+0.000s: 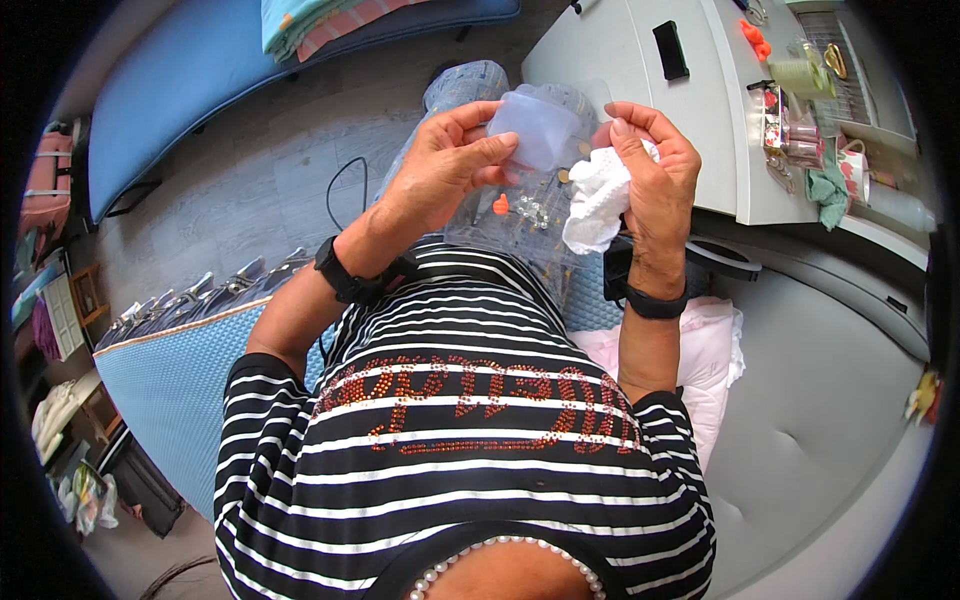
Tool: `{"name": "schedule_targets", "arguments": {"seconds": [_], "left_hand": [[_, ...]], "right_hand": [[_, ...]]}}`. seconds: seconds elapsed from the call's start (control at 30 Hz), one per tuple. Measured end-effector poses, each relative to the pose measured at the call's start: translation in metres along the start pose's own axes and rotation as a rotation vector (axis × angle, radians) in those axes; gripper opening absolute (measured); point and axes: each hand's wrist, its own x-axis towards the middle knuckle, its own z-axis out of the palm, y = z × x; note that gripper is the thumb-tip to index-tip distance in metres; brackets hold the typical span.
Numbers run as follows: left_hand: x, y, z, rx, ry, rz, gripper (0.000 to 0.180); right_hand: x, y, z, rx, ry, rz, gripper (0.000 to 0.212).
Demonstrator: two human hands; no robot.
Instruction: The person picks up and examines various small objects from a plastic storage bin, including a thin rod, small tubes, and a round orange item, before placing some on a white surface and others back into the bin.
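Above my lap, my left hand (445, 160) pinches a translucent, pale bluish plastic square (537, 130) between thumb and fingers. I cannot tell whether it is a lid or a small bag. My right hand (660, 170) is closed around a crumpled white cloth (597, 203), which hangs down toward my left. Its fingertips are beside a clear plastic edge near the square; whether they grip that too, I cannot tell. Below the hands, a small orange thumb-shaped piece (501, 204) and several shiny clear bits (535, 213) lie over my patterned blue trousers (468, 85).
A white cabinet (620, 60) with a black phone-like slab (670, 52) stands ahead to the right. Shelves with jars and a cup (853, 165) line the far right. A blue bench (160, 120) is at the left. I sit on a light-blue quilted mattress (170, 390) beside a grey padded headboard (820, 400).
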Motion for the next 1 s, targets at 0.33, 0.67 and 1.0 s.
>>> {"name": "schedule_targets", "arguments": {"seconds": [0.33, 0.67, 1.0], "left_hand": [[0.002, -0.005, 0.001, 0.019, 0.027, 0.036, 0.052], [0.0, -0.004, 0.001, 0.166, 0.081, 0.09, 0.062], [-0.002, -0.007, -0.001, 0.114, 0.071, 0.097, 0.064]], "right_hand": [[-0.008, -0.008, 0.004, -0.014, -0.006, 0.012, 0.027], [-0.007, 0.005, 0.006, -0.421, 0.037, -0.667, 0.017], [-0.016, 0.005, 0.006, -0.494, 0.054, -0.795, 0.018]]}}
